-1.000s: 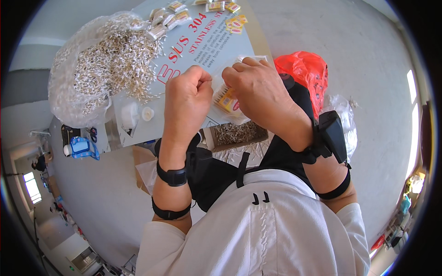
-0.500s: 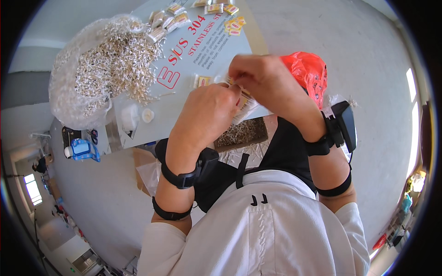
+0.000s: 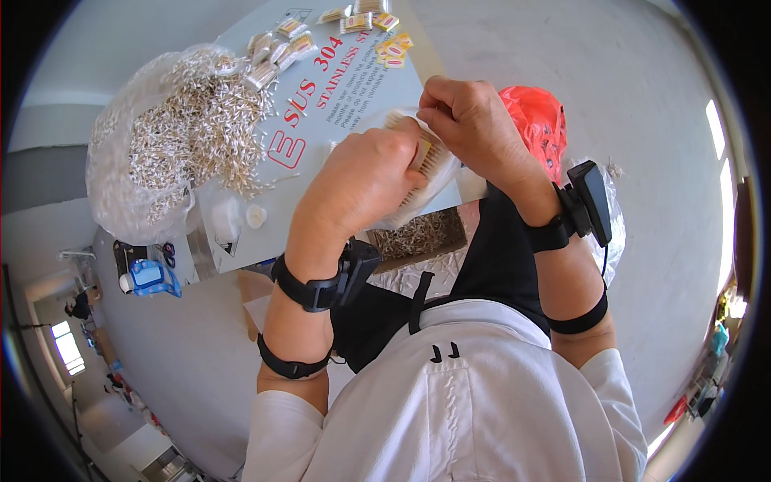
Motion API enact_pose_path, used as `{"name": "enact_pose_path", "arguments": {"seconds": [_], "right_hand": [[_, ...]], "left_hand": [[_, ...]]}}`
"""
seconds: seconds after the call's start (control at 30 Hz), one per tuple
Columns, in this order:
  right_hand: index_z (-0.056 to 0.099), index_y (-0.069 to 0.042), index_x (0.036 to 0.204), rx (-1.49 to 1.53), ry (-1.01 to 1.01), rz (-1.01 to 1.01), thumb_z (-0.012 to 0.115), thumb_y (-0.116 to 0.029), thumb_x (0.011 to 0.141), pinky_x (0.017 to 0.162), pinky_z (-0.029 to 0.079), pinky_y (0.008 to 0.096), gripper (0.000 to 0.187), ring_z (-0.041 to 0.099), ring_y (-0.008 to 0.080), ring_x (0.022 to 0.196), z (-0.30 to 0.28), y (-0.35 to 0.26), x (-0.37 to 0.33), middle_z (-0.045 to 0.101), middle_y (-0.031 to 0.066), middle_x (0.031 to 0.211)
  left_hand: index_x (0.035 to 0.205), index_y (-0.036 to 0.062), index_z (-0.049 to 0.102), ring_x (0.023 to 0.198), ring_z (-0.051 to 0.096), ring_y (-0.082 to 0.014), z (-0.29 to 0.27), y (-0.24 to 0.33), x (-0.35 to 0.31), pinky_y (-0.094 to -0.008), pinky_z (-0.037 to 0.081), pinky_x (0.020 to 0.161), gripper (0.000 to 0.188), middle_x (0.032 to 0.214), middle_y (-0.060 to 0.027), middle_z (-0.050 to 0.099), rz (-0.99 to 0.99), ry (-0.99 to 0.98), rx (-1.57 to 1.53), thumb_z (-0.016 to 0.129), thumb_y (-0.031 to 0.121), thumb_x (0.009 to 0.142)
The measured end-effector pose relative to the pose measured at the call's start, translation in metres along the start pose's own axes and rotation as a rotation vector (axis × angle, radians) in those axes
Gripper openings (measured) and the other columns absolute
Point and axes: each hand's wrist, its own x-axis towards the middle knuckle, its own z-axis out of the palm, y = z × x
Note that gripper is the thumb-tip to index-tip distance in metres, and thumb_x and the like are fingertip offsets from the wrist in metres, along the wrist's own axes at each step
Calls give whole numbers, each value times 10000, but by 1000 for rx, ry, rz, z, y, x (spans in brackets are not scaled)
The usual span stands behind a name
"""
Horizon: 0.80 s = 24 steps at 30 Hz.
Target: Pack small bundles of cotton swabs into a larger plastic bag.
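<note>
The left hand point(image 3: 373, 173) is held with its back turned up, the fingers curled around a pack of cotton swabs point(image 3: 438, 165) in a clear bag point(image 3: 408, 215), over the near right part of the bench point(image 3: 277, 209); the right hand point(image 3: 470, 120) is bent inward, thumb and fingers closed together; whether the bag is pinched cannot be told.

Swabs point(image 3: 205, 132) left, apparently partly in bag point(image 3: 110, 193)

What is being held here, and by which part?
A clear plastic bag of cotton swabs: the left grip has its left part. Whether the right grip holds any cannot be told.
</note>
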Motion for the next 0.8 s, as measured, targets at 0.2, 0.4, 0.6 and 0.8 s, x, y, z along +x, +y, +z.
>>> {"name": "enact_pose_path", "arguments": {"seconds": [0.2,0.4,0.6,0.8], "right_hand": [[631,8,815,253,21,-35,660,-64,815,587,490,387,78,599,360,605,4,6,6,615,192,682],[641,26,848,574,-56,109,659,-55,836,582,484,377,84,592,355,605,15,8,7,613,200,686],[618,20,889,216,11,-375,633,31,844,613,462,319,48,574,273,684,-25,-25,-1,591,126,815],[588,15,811,45,-342,-433,672,61,767,673,494,401,106,613,371,768,-12,-40,-20,608,146,856]], "left_hand": [[923,-20,548,781,665,-371,-2,-7,12,-428,513,681,313,800,-179,677,7,-68,-154,773,142,777],[923,-31,572,785,664,-369,8,-15,17,-432,509,696,302,807,-188,676,-12,-60,-172,770,137,768],[965,-12,586,837,653,-392,4,-15,11,-423,511,724,276,829,-201,676,-23,-94,-129,745,111,776],[995,-9,615,894,643,-416,4,-41,14,-434,513,769,189,872,-228,678,228,-37,-461,629,47,815]]}}
